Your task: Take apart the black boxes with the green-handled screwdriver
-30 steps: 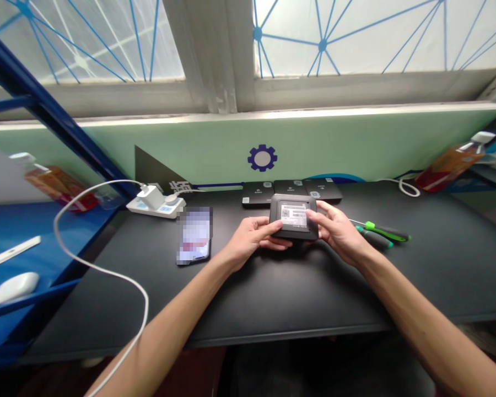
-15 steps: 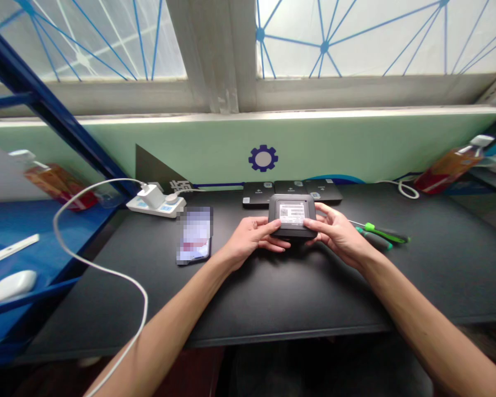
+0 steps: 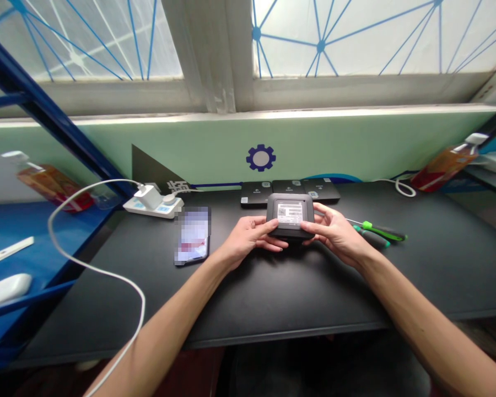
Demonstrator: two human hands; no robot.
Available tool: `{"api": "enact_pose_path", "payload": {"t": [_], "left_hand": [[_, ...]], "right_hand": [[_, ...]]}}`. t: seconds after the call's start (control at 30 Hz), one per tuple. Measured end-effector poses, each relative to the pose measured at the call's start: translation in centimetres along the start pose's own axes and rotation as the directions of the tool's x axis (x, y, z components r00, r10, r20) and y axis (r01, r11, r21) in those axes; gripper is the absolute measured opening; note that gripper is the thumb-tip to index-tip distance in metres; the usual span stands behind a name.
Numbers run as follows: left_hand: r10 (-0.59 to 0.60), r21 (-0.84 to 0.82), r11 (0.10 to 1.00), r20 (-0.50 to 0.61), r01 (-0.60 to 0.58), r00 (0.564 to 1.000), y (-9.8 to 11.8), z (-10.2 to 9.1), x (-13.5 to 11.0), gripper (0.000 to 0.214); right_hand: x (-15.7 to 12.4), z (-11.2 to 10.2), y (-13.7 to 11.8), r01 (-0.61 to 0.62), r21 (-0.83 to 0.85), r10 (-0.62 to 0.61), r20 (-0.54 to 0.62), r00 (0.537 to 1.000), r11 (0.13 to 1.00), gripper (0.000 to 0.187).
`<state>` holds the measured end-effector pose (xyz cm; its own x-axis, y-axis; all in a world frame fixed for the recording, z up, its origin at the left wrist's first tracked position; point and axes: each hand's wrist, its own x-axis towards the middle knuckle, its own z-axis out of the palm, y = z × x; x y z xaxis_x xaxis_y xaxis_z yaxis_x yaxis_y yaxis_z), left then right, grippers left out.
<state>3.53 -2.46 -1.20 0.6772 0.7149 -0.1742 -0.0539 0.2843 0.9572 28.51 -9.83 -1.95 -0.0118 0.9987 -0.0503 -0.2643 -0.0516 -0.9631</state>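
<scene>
Between my two hands is a small black square box-shaped device (image 3: 290, 227), with a white printed label on the side turned towards me. My left hand (image 3: 254, 236) grips its left edge, the thumb on the label side and the fingers underneath. On the right edge my right hand (image 3: 333, 229) closes in the same way, thumb beside the label. The device is held above the black table (image 3: 281, 298). Behind it, several flat black boxes (image 3: 256, 194) lie in a row against the wall. To the right of my right hand lie a green-and-black screwdriver (image 3: 382, 230) and a second green-and-grey handle (image 3: 372, 237).
Left of my hands lies a phone (image 3: 193, 237) with a blurred screen. A white power strip (image 3: 155, 208) with a plugged-in charger stands behind it, and its white cable (image 3: 107, 270) loops across my left forearm. Bottles (image 3: 53, 184) stand at both sides, near blue shelving.
The whole view has shifted slightly, so everything sits a little further left. My hands keep the same hold on the device.
</scene>
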Motion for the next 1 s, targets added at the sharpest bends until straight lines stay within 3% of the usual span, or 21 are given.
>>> {"api": "enact_pose_path", "payload": {"t": [0.13,0.23,0.4,0.5,0.6,0.73,0.83,0.9,1.0], "left_hand": [[0.018,0.001,1.000,-0.028,-0.018,0.999,0.0,0.0,0.1,0.060],[0.101,-0.016,0.995,-0.054,-0.103,0.993,-0.1,0.2,0.2,0.055],[0.202,0.021,0.979,-0.072,-0.201,0.977,-0.4,0.4,0.2,0.050],[0.209,0.119,0.973,-0.092,-0.197,0.974,-0.7,0.0,0.5,0.054],[0.262,0.251,0.937,-0.040,-0.244,0.964,-0.9,-0.5,0.7,0.055],[0.311,0.493,0.822,0.033,-0.286,0.950,-0.8,-0.4,0.4,0.050],[0.351,0.652,0.712,-0.009,-0.260,0.936,-0.5,-0.1,0.0,0.047],[0.437,0.713,0.661,-0.111,-0.234,0.893,-0.1,-0.3,-0.1,0.041],[0.609,0.797,0.580,-0.287,-0.168,0.739,0.6,-1.5,0.0,0.023]], "right_hand": [[0.1,0.3,0.2,0.026,-0.007,-0.026,-0.016,1.000,1.000,0.070],[0.1,0.5,0.4,0.043,-0.022,-0.044,-0.031,0.999,0.999,0.075],[0.1,0.2,0.6,0.012,-0.010,-0.013,-0.054,0.998,1.000,0.043],[0.0,0.0,0.7,-0.034,-0.088,0.035,0.009,0.999,0.996,0.043],[-0.3,0.4,0.6,-0.039,-0.160,0.057,0.108,0.993,0.986,0.047],[-0.4,0.9,0.6,0.046,-0.275,0.008,0.190,0.982,0.960,0.058],[-0.2,0.9,0.9,0.112,-0.389,-0.040,0.190,0.981,0.915,0.052],[-0.1,0.7,1.3,0.130,-0.439,-0.061,0.169,0.984,0.889,0.049],[-0.1,0.5,1.6,0.135,-0.532,-0.072,0.138,0.988,0.836,0.049]]}}
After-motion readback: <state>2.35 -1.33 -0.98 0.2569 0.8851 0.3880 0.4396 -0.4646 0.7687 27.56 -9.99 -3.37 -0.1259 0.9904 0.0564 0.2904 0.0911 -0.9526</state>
